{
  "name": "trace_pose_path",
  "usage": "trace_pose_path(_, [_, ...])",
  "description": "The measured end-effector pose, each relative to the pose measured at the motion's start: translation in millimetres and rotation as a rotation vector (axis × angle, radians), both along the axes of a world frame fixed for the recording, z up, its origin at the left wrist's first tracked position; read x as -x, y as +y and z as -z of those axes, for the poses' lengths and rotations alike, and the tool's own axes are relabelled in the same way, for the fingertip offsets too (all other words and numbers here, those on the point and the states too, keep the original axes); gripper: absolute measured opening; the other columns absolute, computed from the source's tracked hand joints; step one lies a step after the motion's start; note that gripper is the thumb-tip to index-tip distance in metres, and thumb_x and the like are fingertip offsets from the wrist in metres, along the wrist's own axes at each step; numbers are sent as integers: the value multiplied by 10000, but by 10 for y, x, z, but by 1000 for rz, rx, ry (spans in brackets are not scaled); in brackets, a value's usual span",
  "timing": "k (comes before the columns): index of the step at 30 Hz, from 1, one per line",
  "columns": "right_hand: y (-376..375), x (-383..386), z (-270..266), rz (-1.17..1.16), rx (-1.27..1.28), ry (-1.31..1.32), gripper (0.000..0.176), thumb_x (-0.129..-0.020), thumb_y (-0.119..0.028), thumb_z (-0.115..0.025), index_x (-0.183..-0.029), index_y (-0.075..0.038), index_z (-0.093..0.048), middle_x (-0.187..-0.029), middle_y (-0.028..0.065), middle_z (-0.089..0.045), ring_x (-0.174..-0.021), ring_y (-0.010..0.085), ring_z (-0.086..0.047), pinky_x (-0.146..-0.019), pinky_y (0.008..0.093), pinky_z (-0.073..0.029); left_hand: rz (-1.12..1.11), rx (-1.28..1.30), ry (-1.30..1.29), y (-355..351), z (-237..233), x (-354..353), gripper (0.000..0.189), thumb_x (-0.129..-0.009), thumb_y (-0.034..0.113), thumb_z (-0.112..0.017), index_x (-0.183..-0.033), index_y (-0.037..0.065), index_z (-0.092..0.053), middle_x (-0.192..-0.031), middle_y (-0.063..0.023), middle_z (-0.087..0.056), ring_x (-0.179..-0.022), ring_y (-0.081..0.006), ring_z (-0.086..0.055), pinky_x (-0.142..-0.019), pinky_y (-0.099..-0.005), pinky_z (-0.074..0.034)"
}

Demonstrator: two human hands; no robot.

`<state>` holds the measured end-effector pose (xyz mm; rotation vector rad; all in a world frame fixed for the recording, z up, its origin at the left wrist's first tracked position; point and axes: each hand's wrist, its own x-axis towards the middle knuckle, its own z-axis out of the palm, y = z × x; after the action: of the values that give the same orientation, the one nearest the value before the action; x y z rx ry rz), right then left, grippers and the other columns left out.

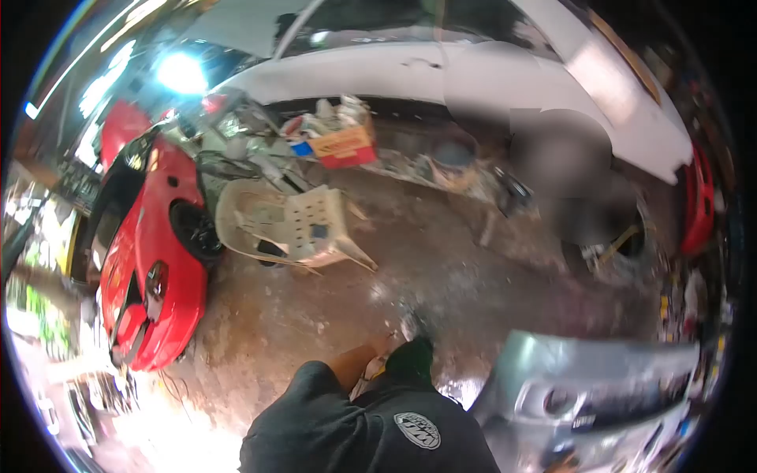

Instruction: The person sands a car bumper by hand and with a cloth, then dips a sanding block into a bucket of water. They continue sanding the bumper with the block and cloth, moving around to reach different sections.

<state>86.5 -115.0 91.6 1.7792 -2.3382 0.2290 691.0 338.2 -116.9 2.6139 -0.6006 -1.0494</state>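
Beside grey bumper | open floor up to plastic chair | hands unseen, cannot tell grip.

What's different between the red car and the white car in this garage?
The red car is bright red; the white car is white. The red car sits at the left, one dark wheel showing; the white car stretches across the far side, its lower edge partly hidden by clutter. Both stand on the same stained floor.
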Motion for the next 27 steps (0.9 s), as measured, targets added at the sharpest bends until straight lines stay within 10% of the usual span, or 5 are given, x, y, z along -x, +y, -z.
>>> trace_pose_path(9, [789,-3441,83,-314,-755,-811,687,-1018,-662,-547,-1328,-56,-636,-1225,149,-685,-1068,332,-670,-887,471,-565,-189,125,58,169,-418,-1974,479,-1082,317,-434,-1434,42,-607,-1246,-302,-696,-1112,-471,-692,-994,-537,-529])
trace_pose_path(17, [-181,-3756,-354,-131,-924,-1703,651,-1019,-655,-558,-1314,-80,-634,-1177,97,-708,-1006,285,-689,-819,431,-587,-449,179,121,96,-462,-2278,516,-1117,446,-414,-1478,121,-586,-969,-260,-739,-674,-364,-707,-642,-509,-591])
trace_pose_path(18, [-386,-3935,-344,-169,-976,-1837,646,-1019,-654,-560,-1313,-83,-633,-1171,90,-710,-999,279,-692,-810,426,-590,-505,168,140,113,-593,-2190,495,-1104,403,-415,-1420,82,-620,-1111,-277,-720,-925,-415,-692,-843,-519,-552])
trace_pose_path(22, [-337,-6224,-1078,-358,-1181,-1903,341,-1076,-427,-578,-1256,-150,-659,-1056,36,-701,-828,157,-679,-623,286,-526,-571,380,79,404,-768,-1771,459,-1078,336,-454,-1374,46,-652,-1349,-271,-662,-1260,-467,-626,-1092,-512,-489])
trace_pose_path(27, [-799,-8628,-517,-949,-1190,-1260,394,-961,-174,-725,-1314,-29,-626,-1069,36,-706,-936,170,-698,-784,329,-569,-793,-13,278,982,-517,-1166,469,-1057,237,-487,-1488,71,-571,-1404,-275,-630,-1305,-450,-607,-1105,-495,-489])
